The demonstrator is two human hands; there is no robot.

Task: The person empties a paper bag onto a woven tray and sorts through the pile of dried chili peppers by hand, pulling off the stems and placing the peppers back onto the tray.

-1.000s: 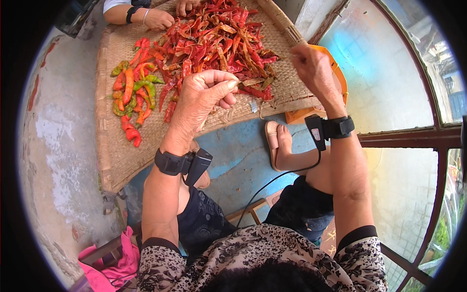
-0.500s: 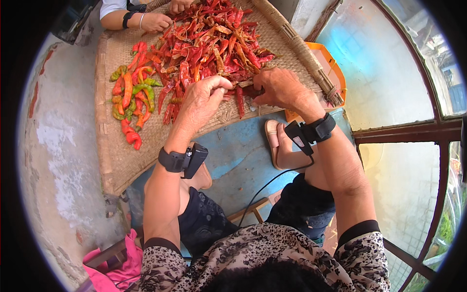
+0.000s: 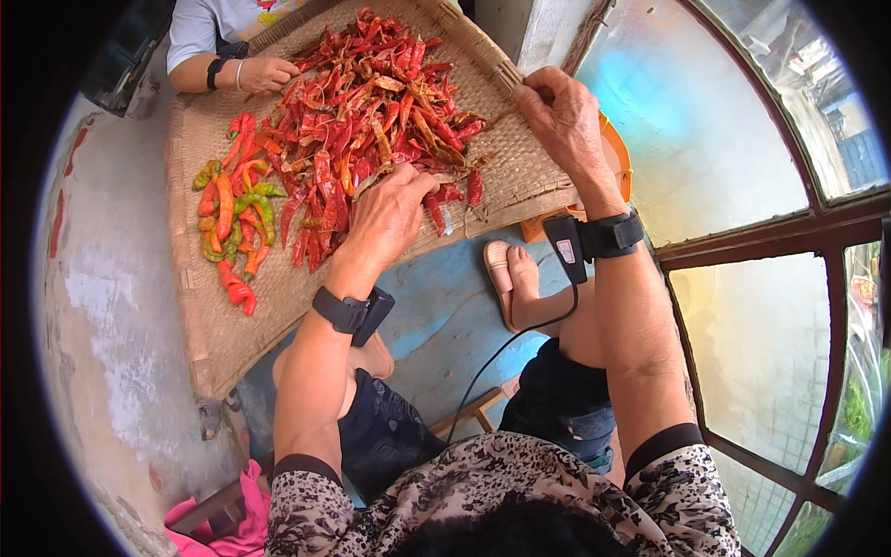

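Note:
A heap of dried red chili peppers point(image 3: 371, 102) lies on a woven bamboo tray point(image 3: 264, 320). My left hand point(image 3: 390, 212) is at the heap's near edge, fingers curled in; a pale, shrivelled dried chili shows at its fingertips. My right hand point(image 3: 561, 121) is over the tray's right rim, apart from the heap, with thumb and fingers pinched together. Whatever that pinch may hold is too small to make out. Fresher red, orange and green peppers point(image 3: 225, 204) form a separate group at the tray's left.
Across the tray, another person's hand point(image 3: 267, 74) touches the heap's far left edge. An orange-rimmed container point(image 3: 614, 158) stands beyond the right rim, close to the window point(image 3: 742, 306). A rough wall point(image 3: 102, 306) runs along the left. A black cable point(image 3: 501, 360) hangs from my right wrist device.
My right hand has moved from the heap's near edge up and right to the tray's rim. My left hand stays at the heap. The other person's second hand has left the view.

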